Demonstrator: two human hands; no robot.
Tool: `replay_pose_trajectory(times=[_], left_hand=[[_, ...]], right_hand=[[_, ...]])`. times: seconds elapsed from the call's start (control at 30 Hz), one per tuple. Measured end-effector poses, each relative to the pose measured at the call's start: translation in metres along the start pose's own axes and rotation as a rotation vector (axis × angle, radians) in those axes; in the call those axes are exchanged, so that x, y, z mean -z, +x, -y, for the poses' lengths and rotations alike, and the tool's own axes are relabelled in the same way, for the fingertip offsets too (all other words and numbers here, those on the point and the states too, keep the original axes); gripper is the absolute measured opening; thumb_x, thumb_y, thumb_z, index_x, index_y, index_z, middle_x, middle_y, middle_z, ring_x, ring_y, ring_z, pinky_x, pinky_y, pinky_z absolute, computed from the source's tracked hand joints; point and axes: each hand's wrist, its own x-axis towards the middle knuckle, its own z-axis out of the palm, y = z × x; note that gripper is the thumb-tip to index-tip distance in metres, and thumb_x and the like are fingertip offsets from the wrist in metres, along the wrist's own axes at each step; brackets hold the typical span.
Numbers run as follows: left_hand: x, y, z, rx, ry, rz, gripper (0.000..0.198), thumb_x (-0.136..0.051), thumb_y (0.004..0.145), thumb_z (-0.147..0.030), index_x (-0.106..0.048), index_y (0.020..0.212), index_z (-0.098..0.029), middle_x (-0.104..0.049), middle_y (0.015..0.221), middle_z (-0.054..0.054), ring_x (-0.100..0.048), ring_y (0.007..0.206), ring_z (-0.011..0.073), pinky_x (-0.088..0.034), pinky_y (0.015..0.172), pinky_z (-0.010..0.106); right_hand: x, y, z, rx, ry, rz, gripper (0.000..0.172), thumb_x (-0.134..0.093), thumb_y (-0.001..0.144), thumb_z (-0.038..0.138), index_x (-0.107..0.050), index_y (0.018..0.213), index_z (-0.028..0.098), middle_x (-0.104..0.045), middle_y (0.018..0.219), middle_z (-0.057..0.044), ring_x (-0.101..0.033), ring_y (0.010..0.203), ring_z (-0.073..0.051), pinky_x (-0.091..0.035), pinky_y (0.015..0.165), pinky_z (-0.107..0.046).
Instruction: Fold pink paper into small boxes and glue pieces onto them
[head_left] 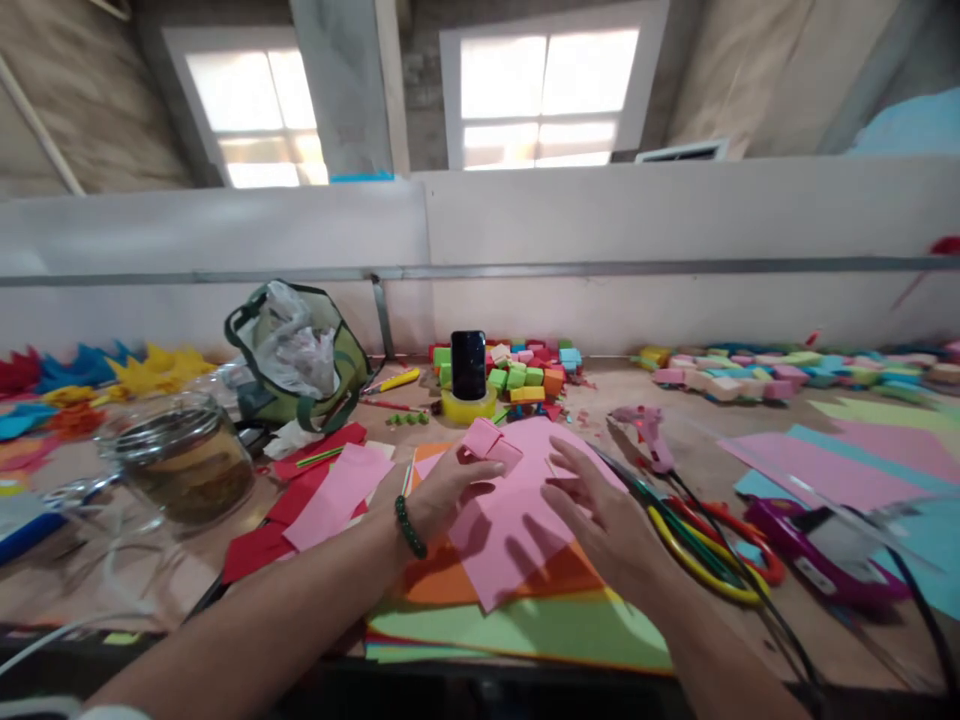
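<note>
My left hand, with a green bead bracelet at the wrist, is closed on a small folded pink paper box. The box is tilted and held above the paper stack. To its right, my right hand hovers with fingers apart and holds nothing that I can see. Beneath both hands lies a pink paper sheet, on top of orange sheets and green sheets. The shadows of my fingers fall on the pink sheet.
Scissors, a pink glue gun and a purple tool with cables lie right. A phone stands on a tape roll before folded paper blocks. Left are a glass jar, a green bag and red paper.
</note>
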Motion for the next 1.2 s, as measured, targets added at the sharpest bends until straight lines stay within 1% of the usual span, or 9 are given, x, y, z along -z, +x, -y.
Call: replay_pose_trajectory(times=[0.1, 0.17, 0.27, 0.4, 0.53, 0.77, 0.9, 1.1, 1.2], left_hand=[[-0.011, -0.001, -0.011, -0.006, 0.002, 0.141, 0.044, -0.076, 0.066, -0.028, -0.060, 0.106, -0.021, -0.065, 0.108, 0.006, -0.060, 0.098, 0.0181, -0.046, 0.080, 0.027], [-0.012, 0.000, -0.016, -0.006, -0.002, 0.232, 0.045, -0.077, 0.066, -0.028, -0.060, 0.107, -0.021, -0.064, 0.109, 0.006, -0.059, 0.100, 0.0181, -0.046, 0.081, 0.027], [-0.005, 0.004, -0.020, -0.009, -0.013, 0.319, 0.043, -0.072, 0.073, -0.039, -0.060, 0.111, -0.023, -0.062, 0.113, 0.006, -0.058, 0.104, 0.0189, -0.046, 0.086, 0.030], [0.009, 0.012, -0.016, -0.078, -0.008, 0.221, 0.045, -0.048, 0.086, -0.056, -0.059, 0.115, -0.023, -0.060, 0.115, 0.007, -0.058, 0.104, 0.0194, -0.046, 0.085, 0.033], [0.016, 0.015, -0.007, -0.157, 0.080, 0.101, 0.049, -0.050, 0.087, -0.052, -0.047, 0.130, -0.030, -0.060, 0.106, 0.003, -0.061, 0.090, 0.0148, -0.048, 0.080, 0.031], [0.027, 0.019, 0.009, -0.098, 0.145, 0.153, 0.058, -0.050, 0.085, -0.056, -0.044, 0.133, -0.024, -0.061, 0.094, 0.005, -0.063, 0.072, 0.0143, -0.051, 0.077, 0.034], [0.025, 0.020, 0.013, -0.068, 0.190, 0.184, 0.055, -0.050, 0.084, -0.057, -0.047, 0.126, -0.020, -0.060, 0.089, 0.005, -0.063, 0.067, 0.0145, -0.051, 0.069, 0.031], [0.020, 0.018, 0.015, -0.067, 0.184, 0.136, 0.047, -0.055, 0.082, -0.055, -0.053, 0.110, -0.017, -0.059, 0.086, 0.003, -0.060, 0.063, 0.0108, -0.048, 0.063, 0.026], [0.018, 0.018, 0.018, -0.055, 0.108, 0.135, 0.046, -0.056, 0.082, -0.054, -0.052, 0.110, -0.018, -0.060, 0.087, 0.003, -0.060, 0.064, 0.0106, -0.047, 0.063, 0.025]], right_hand=[[-0.010, 0.013, 0.010, -0.014, 0.224, -0.028, 0.044, -0.050, 0.090, 0.040, -0.047, 0.128, 0.019, -0.064, 0.107, -0.011, -0.064, 0.083, -0.018, -0.054, 0.071, -0.032], [-0.007, 0.021, 0.016, 0.013, 0.230, -0.035, 0.033, -0.051, 0.089, 0.040, -0.058, 0.112, 0.017, -0.066, 0.093, -0.007, -0.062, 0.078, -0.016, -0.052, 0.068, -0.030], [0.003, 0.031, 0.025, 0.074, 0.222, 0.034, 0.026, -0.052, 0.089, 0.036, -0.063, 0.099, 0.015, -0.066, 0.086, -0.005, -0.059, 0.076, -0.015, -0.049, 0.068, -0.028], [0.007, 0.044, 0.025, 0.101, 0.226, 0.115, 0.023, -0.054, 0.087, 0.033, -0.063, 0.095, 0.013, -0.064, 0.082, -0.004, -0.058, 0.075, -0.015, -0.048, 0.069, -0.028], [-0.009, 0.054, 0.008, 0.060, 0.283, 0.136, 0.026, -0.053, 0.087, 0.035, -0.058, 0.101, 0.014, -0.062, 0.079, -0.002, -0.057, 0.071, -0.014, -0.047, 0.067, -0.028], [-0.031, 0.055, -0.018, 0.005, 0.215, 0.023, 0.022, -0.053, 0.086, 0.037, -0.060, 0.084, 0.016, -0.056, 0.070, 0.000, -0.050, 0.064, -0.013, -0.041, 0.060, -0.025], [-0.035, 0.054, -0.030, -0.053, 0.316, 0.027, 0.026, -0.054, 0.085, 0.042, -0.059, 0.081, 0.017, -0.052, 0.065, 0.002, -0.048, 0.060, -0.012, -0.041, 0.057, -0.024], [-0.037, 0.051, -0.027, -0.086, 0.423, 0.019, 0.026, -0.059, 0.081, 0.043, -0.059, 0.079, 0.017, -0.054, 0.065, 0.002, -0.050, 0.060, -0.012, -0.044, 0.058, -0.026], [-0.038, 0.051, -0.022, -0.090, 0.432, 0.019, 0.028, -0.060, 0.079, 0.045, -0.060, 0.079, 0.017, -0.054, 0.064, 0.001, -0.050, 0.060, -0.012, -0.045, 0.057, -0.026]])
